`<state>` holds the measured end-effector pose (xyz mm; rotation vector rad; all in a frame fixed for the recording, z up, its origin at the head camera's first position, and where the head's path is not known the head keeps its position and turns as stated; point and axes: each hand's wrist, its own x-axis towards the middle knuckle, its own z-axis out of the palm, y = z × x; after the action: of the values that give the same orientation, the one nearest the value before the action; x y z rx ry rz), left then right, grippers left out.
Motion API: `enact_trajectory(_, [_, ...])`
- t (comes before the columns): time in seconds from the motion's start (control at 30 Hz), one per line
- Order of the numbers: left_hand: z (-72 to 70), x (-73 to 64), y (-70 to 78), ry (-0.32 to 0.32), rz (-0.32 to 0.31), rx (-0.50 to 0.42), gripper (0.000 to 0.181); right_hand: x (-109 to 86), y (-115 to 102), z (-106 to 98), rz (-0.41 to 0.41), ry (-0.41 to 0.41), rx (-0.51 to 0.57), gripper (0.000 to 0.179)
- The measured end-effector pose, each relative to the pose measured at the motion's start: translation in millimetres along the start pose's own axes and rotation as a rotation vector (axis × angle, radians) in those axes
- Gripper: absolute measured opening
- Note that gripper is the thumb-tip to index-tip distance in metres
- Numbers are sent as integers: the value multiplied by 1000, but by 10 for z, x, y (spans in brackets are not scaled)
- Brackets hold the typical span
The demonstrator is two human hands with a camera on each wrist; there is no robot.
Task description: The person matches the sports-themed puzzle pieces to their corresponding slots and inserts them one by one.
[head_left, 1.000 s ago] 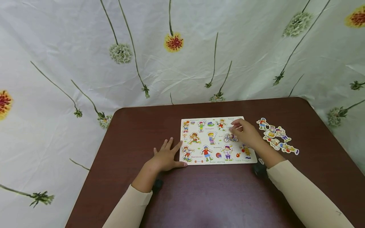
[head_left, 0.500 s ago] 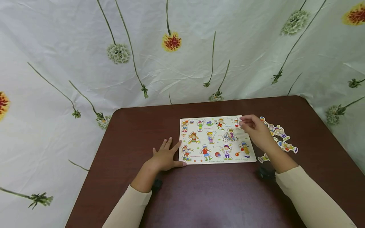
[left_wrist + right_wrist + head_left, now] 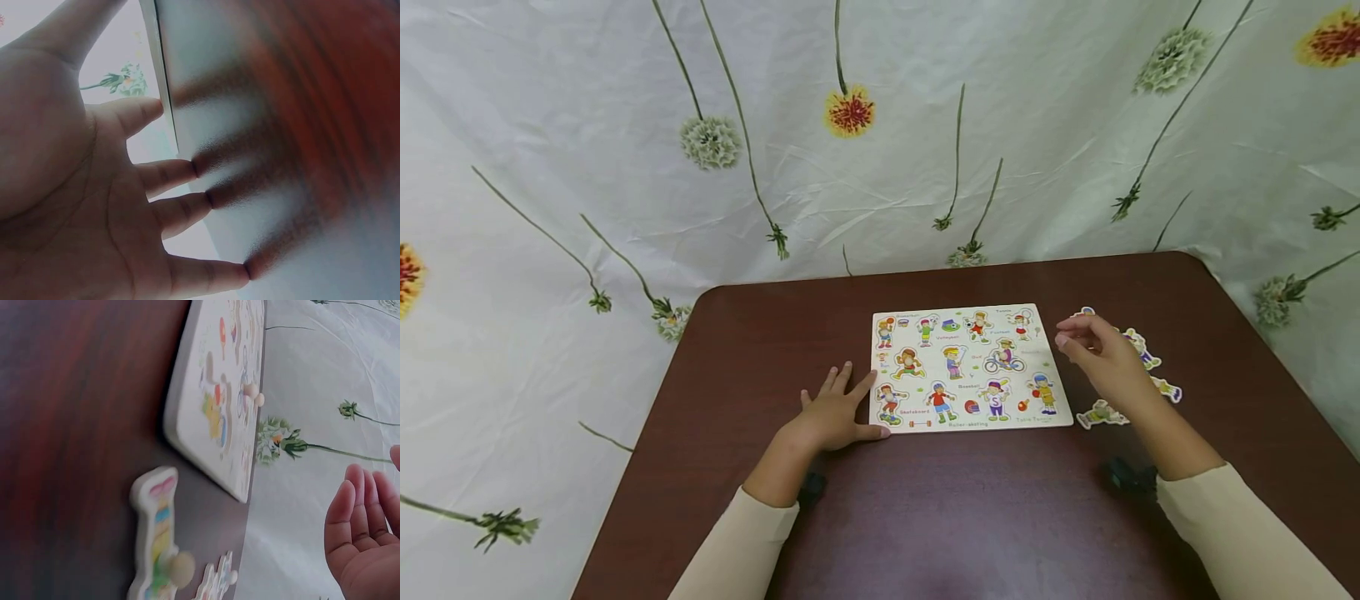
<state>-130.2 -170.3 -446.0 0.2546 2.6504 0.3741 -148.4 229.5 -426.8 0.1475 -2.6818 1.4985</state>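
A white puzzle board point(image 3: 936, 367) printed with sports figures lies on the table. My left hand point(image 3: 835, 417) rests with fingers spread at its left edge, thumb and index fingertip right at the rim. In the left wrist view the fingertips point(image 3: 228, 278) press on the tabletop. My right hand point(image 3: 1108, 358) hangs just right of the board, fingers loosely bent, nothing between them. Below it are loose puzzle pieces, partly hidden by the hand: one piece point(image 3: 1101, 414) near the board's lower right corner, another point(image 3: 1142, 348) farther back. The right wrist view shows a knobbed piece point(image 3: 156, 528) close up.
The dark red-brown table point(image 3: 970, 517) meets a pale cloth point(image 3: 895, 192) with a flower print behind it. A round wooden knob point(image 3: 251, 391) stands up from the board. A third loose piece point(image 3: 1167, 389) shows beside the right wrist.
My right hand has moved right, off the board and over the loose pieces. The cyclist and tennis figures it covered on the board now show. The left hand stays in place.
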Motion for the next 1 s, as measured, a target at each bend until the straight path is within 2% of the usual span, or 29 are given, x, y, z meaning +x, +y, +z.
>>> enact_trajectory(0.23, [8, 1, -2, 0, 0, -7, 97, -159, 77, -86, 12, -36, -79, 37])
enact_trajectory(0.53, [-7, -5, 4, 1, 0, -8, 96, -328, 208, -185, 10, -54, -170, 28])
enact_trajectory(1.0, [12, 4, -7, 4, 3, -3, 96, -455, 410, -305, 77, -205, -349, 18])
